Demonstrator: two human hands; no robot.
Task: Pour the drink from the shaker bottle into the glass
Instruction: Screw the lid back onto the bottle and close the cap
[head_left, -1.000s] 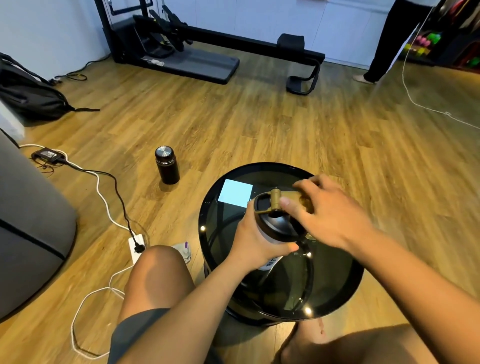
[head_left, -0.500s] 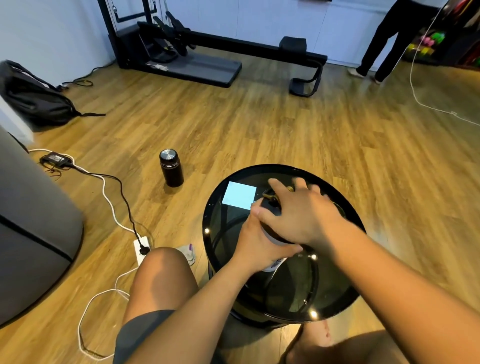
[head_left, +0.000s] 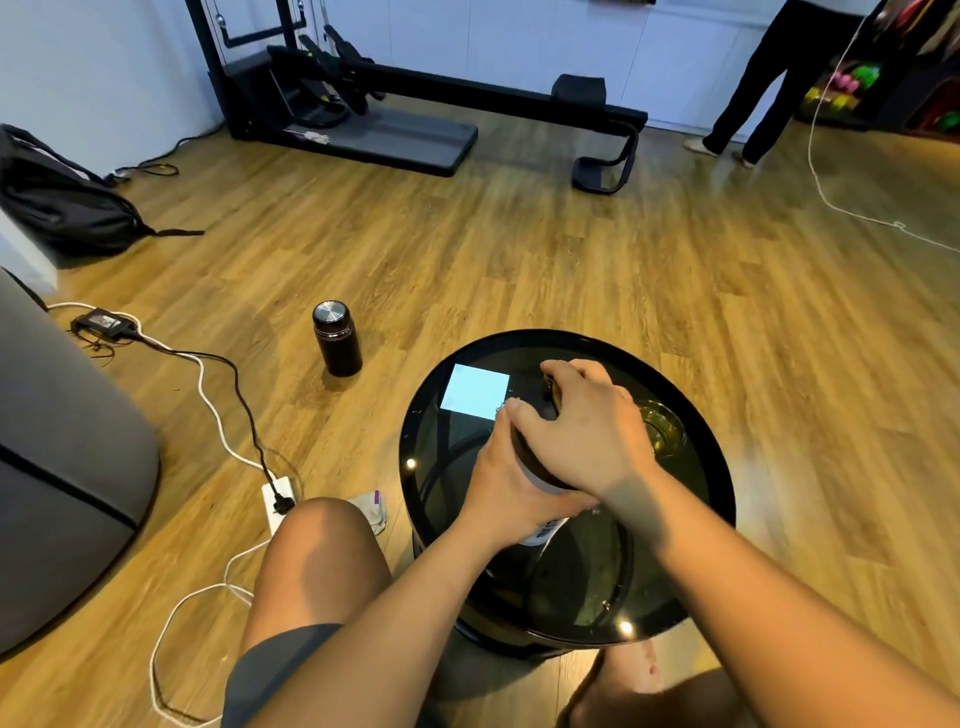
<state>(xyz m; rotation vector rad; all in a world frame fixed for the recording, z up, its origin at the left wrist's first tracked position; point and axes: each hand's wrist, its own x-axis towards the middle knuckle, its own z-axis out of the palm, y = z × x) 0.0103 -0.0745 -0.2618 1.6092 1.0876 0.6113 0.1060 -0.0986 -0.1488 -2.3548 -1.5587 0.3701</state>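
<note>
The shaker bottle (head_left: 543, 532) stands upright on the round black glass table (head_left: 717, 499), mostly hidden by my hands; only a strip of its pale printed body and dark lid shows. My left hand (head_left: 501, 491) wraps around the bottle's body. My right hand (head_left: 582, 431) lies over its black lid, fingers curled around the lid's rim. A clear glass (head_left: 662, 431) with a yellowish tint stands on the table just right of my right hand, partly hidden behind it.
A pale blue square note (head_left: 474, 391) lies at the table's far left. A dark flask (head_left: 336, 339) stands on the wooden floor to the left. Cables and a power strip (head_left: 278, 506) lie left of my knee. A person (head_left: 758, 78) stands far right.
My right hand has come down from the olive flip cap and now covers the whole lid, turning slightly. My left hand has kept its hold on the bottle.
</note>
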